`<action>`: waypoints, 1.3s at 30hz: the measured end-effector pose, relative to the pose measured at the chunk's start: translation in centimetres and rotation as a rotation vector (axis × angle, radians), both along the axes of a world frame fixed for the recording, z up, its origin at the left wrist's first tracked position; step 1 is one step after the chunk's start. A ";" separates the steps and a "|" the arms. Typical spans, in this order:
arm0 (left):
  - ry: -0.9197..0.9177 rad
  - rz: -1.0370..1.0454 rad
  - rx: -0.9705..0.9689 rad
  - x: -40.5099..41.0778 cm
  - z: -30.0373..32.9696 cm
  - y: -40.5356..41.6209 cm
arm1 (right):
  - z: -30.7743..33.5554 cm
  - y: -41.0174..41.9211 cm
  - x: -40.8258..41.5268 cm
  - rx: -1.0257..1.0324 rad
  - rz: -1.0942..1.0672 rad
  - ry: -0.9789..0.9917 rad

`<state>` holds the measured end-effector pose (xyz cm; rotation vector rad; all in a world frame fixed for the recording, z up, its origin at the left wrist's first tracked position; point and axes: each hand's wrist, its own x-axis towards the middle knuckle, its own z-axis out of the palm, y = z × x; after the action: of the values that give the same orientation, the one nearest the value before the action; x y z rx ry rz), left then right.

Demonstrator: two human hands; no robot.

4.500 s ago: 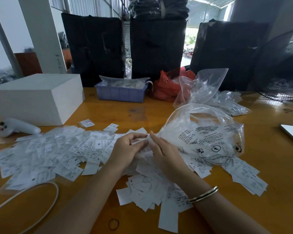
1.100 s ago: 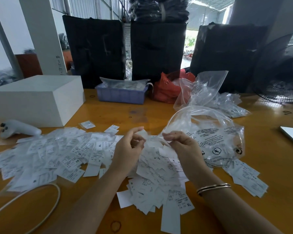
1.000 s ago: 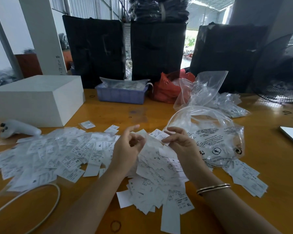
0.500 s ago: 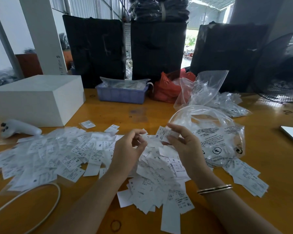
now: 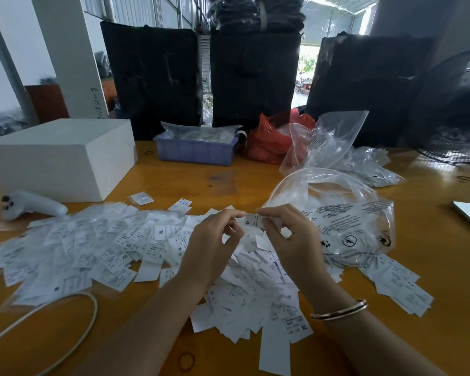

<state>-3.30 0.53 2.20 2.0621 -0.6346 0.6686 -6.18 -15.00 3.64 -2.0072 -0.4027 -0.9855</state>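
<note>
Midair, left hand [image 5: 212, 245] and right hand [image 5: 296, 242] pinch label [image 5: 251, 220]

White black-printed labels [image 5: 152, 240], orange-brown table [image 5: 432, 267], lavender tray [image 5: 196, 151], red bag [image 5: 269, 139]

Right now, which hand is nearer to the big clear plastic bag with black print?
Right. The right hand, pinching a label, sits just in front of the left edge of the clear bag. The left hand is farther left, on the label's other side.
</note>
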 end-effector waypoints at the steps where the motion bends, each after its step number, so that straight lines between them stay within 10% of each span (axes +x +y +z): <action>1: -0.002 -0.004 0.005 0.0 0.0 0.0 | 0.0 0.0 0.0 -0.024 -0.007 -0.016; 13: -0.009 0.000 -0.008 -0.1 0.2 0.1 | 0.6 -1.5 0.2 -0.146 0.037 -0.137; 24: 0.019 -0.053 -0.008 0.4 -0.3 0.1 | 0.1 -1.5 0.4 -0.353 0.062 0.072; 35: 0.302 -0.079 -0.356 0.4 0.1 -0.1 | -0.9 -0.4 0.6 -0.053 0.044 0.267; 39: 0.313 -0.072 -0.361 0.3 0.0 -0.1 | -1.4 0.3 0.5 -0.280 0.144 0.447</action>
<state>-2.97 0.43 2.20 1.7476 -0.3739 0.3735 -5.71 -14.70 2.20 -2.3357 -0.4467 -0.3868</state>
